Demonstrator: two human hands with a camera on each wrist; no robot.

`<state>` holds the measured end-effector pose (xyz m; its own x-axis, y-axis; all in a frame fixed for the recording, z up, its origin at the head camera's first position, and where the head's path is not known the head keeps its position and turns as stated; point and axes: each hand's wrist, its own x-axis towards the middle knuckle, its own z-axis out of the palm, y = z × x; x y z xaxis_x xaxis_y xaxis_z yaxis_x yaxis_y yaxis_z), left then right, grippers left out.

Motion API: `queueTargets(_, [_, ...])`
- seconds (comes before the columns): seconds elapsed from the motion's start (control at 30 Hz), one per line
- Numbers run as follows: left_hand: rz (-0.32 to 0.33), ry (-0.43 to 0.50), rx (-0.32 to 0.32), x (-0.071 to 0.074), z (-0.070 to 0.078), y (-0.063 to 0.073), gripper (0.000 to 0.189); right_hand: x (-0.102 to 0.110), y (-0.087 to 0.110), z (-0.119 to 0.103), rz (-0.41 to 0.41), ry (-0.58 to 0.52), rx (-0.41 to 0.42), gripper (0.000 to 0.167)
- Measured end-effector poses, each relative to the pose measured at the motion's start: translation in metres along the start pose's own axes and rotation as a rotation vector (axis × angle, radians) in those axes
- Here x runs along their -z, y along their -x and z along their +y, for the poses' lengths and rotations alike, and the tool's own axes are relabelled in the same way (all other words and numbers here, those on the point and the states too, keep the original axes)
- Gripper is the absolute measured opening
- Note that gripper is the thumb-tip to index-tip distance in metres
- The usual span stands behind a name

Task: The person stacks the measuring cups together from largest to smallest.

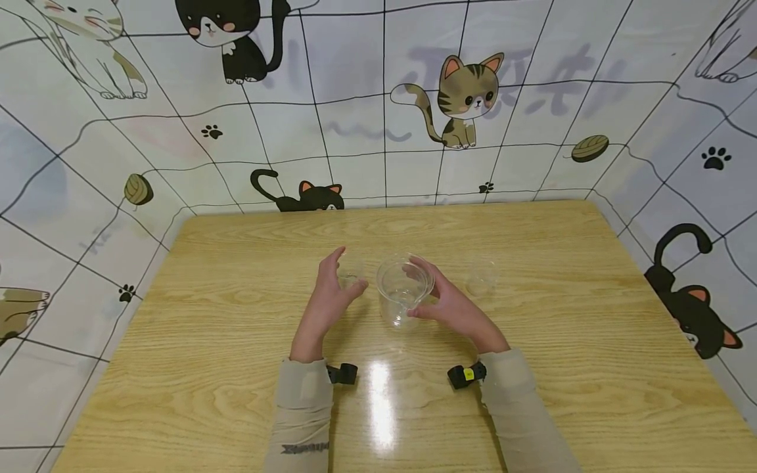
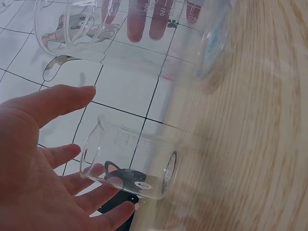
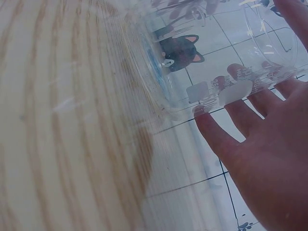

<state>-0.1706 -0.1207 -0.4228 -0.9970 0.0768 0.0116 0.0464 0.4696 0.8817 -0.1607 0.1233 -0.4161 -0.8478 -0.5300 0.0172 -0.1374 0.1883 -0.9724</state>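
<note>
A large clear glass beaker stands upright at the middle of the table. My right hand grips it from the right, thumb in front and fingers around the far side. In the right wrist view the fingers lie along the beaker's marked wall. To the left, a small clear beaker with printed graduations stands beside my left hand. In the left wrist view the small beaker is between the spread fingers and the raised thumb, which stands away from the glass.
Another small clear vessel stands right of my right hand. The wooden table has a bright reflection near its front. Cat-patterned sheeting rises behind and on both sides. Each wrist carries a black camera.
</note>
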Motion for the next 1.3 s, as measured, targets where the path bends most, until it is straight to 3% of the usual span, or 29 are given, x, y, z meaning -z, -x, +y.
queueTargets(0.67, [-0.013, 0.049, 0.040, -0.004, -0.012, -0.006, 0.080, -0.001, 0.001, -0.003, 0.009, -0.001, -0.004, 0.088])
queueTargets(1.3, [-0.033, 0.060, 0.033, -0.006, -0.015, -0.005, 0.077, 0.000, 0.001, -0.003, 0.003, -0.006, 0.005, 0.087])
